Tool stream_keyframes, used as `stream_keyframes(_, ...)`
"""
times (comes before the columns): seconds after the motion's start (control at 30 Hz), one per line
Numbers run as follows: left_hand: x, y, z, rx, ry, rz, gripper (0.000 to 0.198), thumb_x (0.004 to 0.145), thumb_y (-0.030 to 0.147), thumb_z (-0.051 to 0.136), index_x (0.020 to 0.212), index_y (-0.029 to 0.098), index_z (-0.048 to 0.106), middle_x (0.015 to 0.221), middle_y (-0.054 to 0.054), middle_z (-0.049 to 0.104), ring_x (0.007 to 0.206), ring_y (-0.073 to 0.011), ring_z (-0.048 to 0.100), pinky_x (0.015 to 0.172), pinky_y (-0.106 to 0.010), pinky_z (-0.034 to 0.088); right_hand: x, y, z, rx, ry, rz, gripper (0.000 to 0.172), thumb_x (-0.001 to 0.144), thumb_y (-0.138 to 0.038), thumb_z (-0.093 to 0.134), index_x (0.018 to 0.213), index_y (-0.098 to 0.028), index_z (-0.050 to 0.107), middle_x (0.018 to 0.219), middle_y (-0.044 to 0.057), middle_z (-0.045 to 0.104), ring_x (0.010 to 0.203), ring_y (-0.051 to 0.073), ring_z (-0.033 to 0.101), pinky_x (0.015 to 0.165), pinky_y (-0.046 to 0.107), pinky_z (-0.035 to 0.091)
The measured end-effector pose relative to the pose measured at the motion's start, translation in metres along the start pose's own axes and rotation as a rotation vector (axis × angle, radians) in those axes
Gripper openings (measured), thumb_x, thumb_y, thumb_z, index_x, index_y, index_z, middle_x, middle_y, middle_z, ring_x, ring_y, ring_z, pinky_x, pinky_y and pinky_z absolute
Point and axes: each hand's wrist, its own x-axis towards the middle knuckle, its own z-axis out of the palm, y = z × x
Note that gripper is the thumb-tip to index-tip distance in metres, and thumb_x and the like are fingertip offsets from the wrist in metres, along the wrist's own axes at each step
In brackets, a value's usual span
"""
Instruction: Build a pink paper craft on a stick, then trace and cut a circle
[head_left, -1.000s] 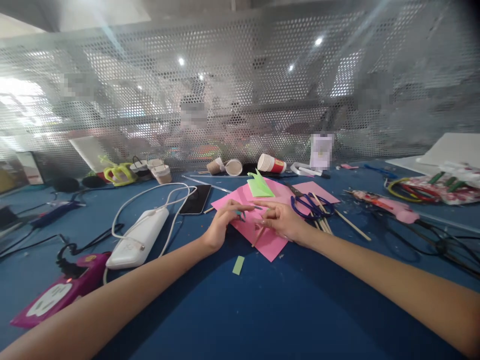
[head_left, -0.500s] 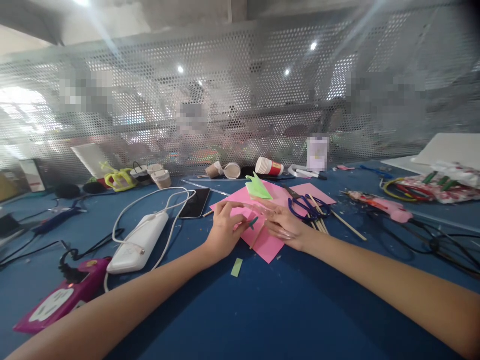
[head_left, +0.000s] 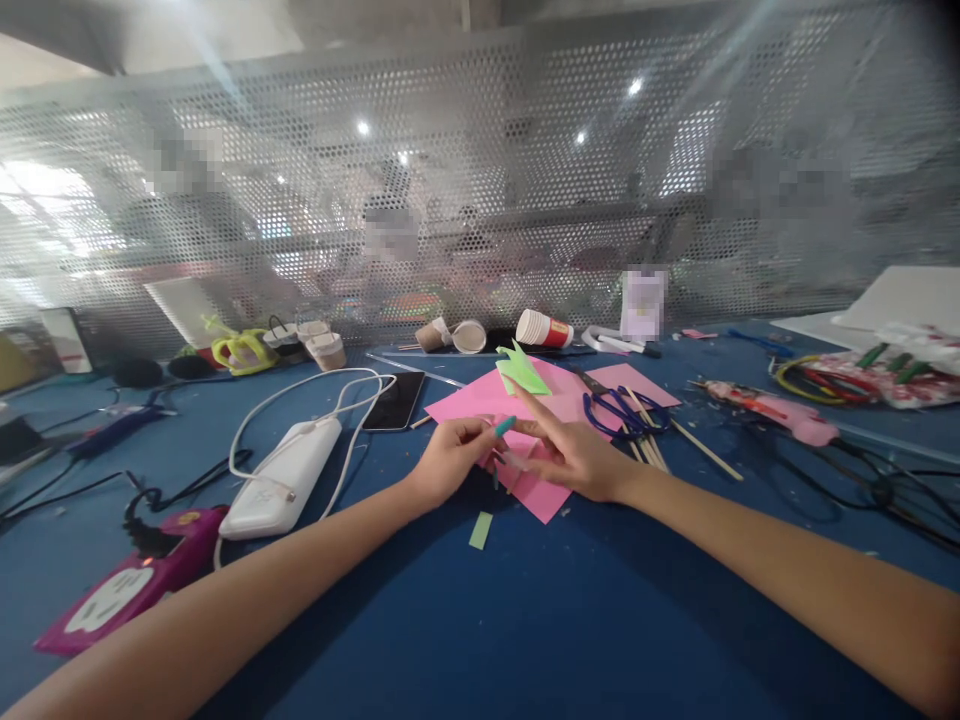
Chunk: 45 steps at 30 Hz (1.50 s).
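Perforated metal screen (head_left: 480,220) fills the top of our frame beyond a blue table (head_left: 480,630). At centre, our left hand (head_left: 448,462) curls thumb and fingers together, our right hand (head_left: 574,455) reaching its fingers against them; both cover the pink paper (head_left: 545,497), so we cannot tell what either grips. Scissors (head_left: 622,405) and wooden sticks (head_left: 651,452) crowd centre-right, green folded paper (head_left: 525,375) sits just above, and a white corded block (head_left: 281,480) lies centre-left.
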Motion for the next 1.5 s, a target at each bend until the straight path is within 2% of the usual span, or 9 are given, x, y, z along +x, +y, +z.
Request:
stream_keyframes(0.2,0.006,-0.008,-0.004,-0.223,0.023,-0.153,0.041,0.073,0.051,0.065,0.061,0.012,0.065,0.055,-0.003,0.064,0.034,-0.0045,0.041,0.036,-0.02,0.03,0.002,0.004,0.001,-0.333,0.012,-0.097,0.099,0.081,-0.039,0.062,0.15,-0.023,-0.007,0.119,0.009,0.065,0.078,0.024,0.069,0.067,0.036,0.055)
stream_keyframes(0.47,0.009,-0.009,-0.007,-0.351,-0.071,-0.257,0.038,0.064,0.048,0.073,0.063,0.011,0.068,0.031,0.009,0.033,0.031,-0.0046,0.03,0.038,-0.021,0.036,0.0,-0.004,0.015,-0.511,0.165,-0.14,0.059,0.093,-0.027,0.047,0.147,-0.018,0.025,0.098,0.011,0.072,0.078,0.02,0.068,0.07,0.031,0.053)
stream_keyframes(0.73,0.014,-0.006,-0.016,-0.682,0.122,-0.353,0.045,0.083,0.043,0.057,0.048,0.015,0.048,0.034,0.009,0.028,0.029,-0.0022,0.023,0.039,-0.017,0.033,0.004,-0.005,0.012,0.006,0.245,0.115,0.056,0.08,-0.029,0.064,0.133,-0.021,0.047,0.072,0.001,0.067,0.067,0.017,0.063,0.064,0.03,0.051)
stream_keyframes(0.83,0.014,-0.003,-0.014,-0.763,0.208,-0.337,0.042,0.084,0.049,0.053,0.06,0.014,0.056,0.048,0.005,0.045,0.039,-0.0044,0.039,0.048,-0.019,0.043,0.01,-0.009,0.007,0.336,0.268,0.3,0.062,0.068,-0.031,0.076,0.123,-0.015,0.053,0.061,-0.003,0.059,0.056,0.013,0.058,0.056,0.028,0.049)
stream_keyframes(0.93,0.011,-0.004,-0.006,-0.563,0.171,-0.17,0.036,0.076,0.049,0.064,0.084,0.015,0.064,0.075,-0.002,0.06,0.065,-0.0105,0.056,0.062,-0.023,0.049,0.013,-0.011,0.005,0.446,0.249,0.409,0.065,0.061,-0.031,0.081,0.118,-0.012,0.054,0.054,-0.008,0.05,0.051,0.011,0.054,0.051,0.026,0.046)
stream_keyframes(1.07,0.005,-0.005,0.003,-0.094,0.054,0.002,0.034,0.072,0.036,0.071,0.099,0.017,0.062,0.084,-0.003,0.059,0.073,-0.0131,0.054,0.061,-0.024,0.045,0.01,-0.011,0.015,0.45,0.186,0.481,0.071,0.058,-0.029,0.082,0.12,-0.012,0.05,0.054,-0.009,0.047,0.051,0.011,0.054,0.051,0.026,0.047)
stream_keyframes(1.17,-0.001,-0.002,0.004,0.224,0.153,0.146,0.014,0.078,0.029,0.065,0.082,0.017,0.06,0.071,0.001,0.051,0.062,-0.0101,0.045,0.054,-0.022,0.036,0.007,-0.014,0.023,0.441,0.136,0.429,0.074,0.057,-0.028,0.083,0.122,-0.014,0.049,0.054,-0.01,0.047,0.054,0.012,0.054,0.057,0.028,0.05)
stream_keyframes(1.27,-0.005,0.003,0.003,0.424,0.123,0.297,0.02,0.081,0.021,0.058,0.062,0.016,0.052,0.065,0.002,0.045,0.059,-0.0092,0.04,0.055,-0.023,0.033,0.005,-0.02,0.025,0.447,0.14,0.357,0.071,0.059,-0.027,0.082,0.121,-0.014,0.05,0.056,-0.009,0.048,0.056,0.011,0.053,0.061,0.029,0.05)
stream_keyframes(1.5,0.0,0.0,0.0,0.169,0.083,0.039,0.033,0.08,0.035,0.056,0.054,0.017,0.046,0.053,0.003,0.046,0.052,-0.0095,0.041,0.052,-0.024,0.033,0.004,-0.023,0.024,0.588,0.14,0.243,0.077,0.066,-0.027,0.078,0.133,-0.019,0.041,0.061,-0.008,0.053,0.053,0.01,0.053,0.058,0.026,0.049)
